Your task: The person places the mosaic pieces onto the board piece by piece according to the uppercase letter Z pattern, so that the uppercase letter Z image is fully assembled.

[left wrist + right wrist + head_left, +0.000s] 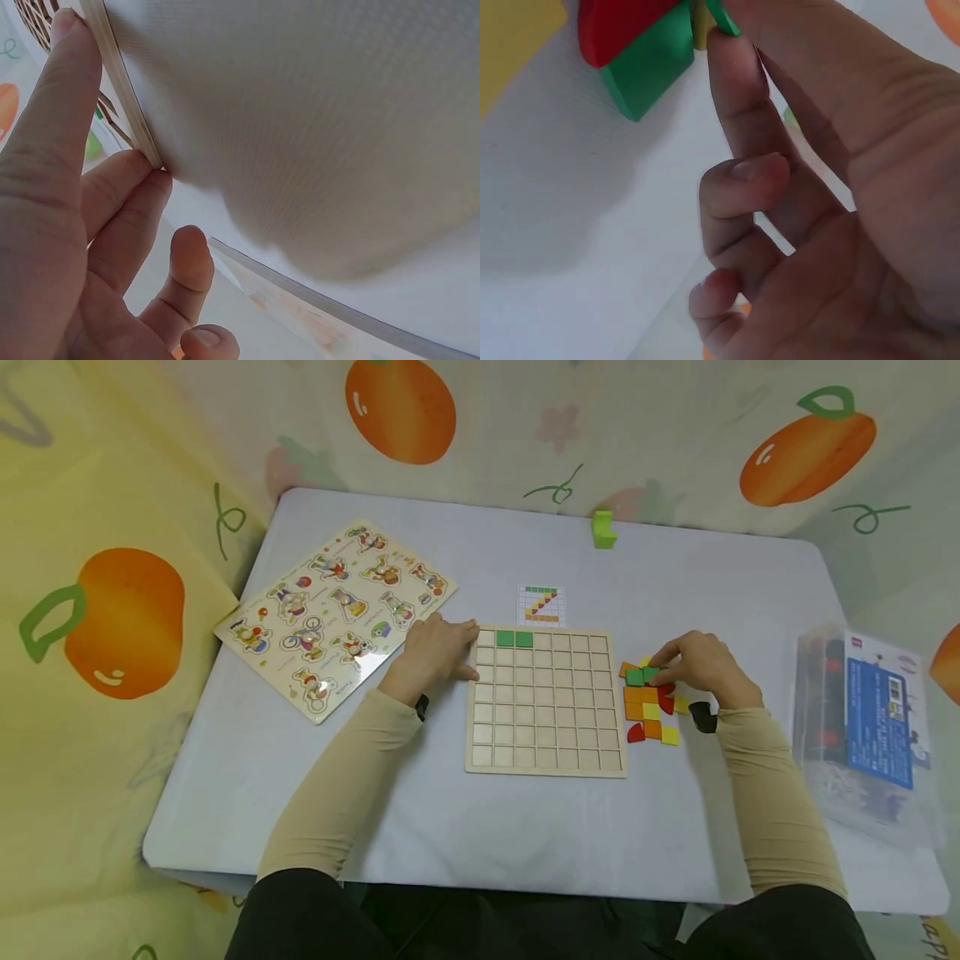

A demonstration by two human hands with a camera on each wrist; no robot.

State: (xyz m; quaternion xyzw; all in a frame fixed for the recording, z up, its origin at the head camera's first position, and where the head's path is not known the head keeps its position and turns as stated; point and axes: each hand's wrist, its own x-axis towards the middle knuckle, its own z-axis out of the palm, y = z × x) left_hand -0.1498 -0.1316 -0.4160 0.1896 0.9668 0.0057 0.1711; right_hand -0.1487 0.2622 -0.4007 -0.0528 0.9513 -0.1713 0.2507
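Observation:
A wooden grid board [546, 772] lies on the table with two green square tiles [514, 639] in its top row. My left hand [438, 650] rests along the board's left side; in the left wrist view the thumb [64, 90] meets the frame and two fingertips touch its corner. To the right of the board, my right hand [701, 667] is over a group of orange, yellow, green and red tiles [634, 695]. Its thumb and finger pinch a green tile [724, 16], partly hidden in the right wrist view. Red and green pieces [649, 71] lie beside it.
Above the board lies a small pattern card [542, 606] with a coloured Z shape. A picture puzzle board [330, 618] is at the left. A light green block [603, 530] stands at the back edge, and a clear plastic case [862, 735] lies at the right.

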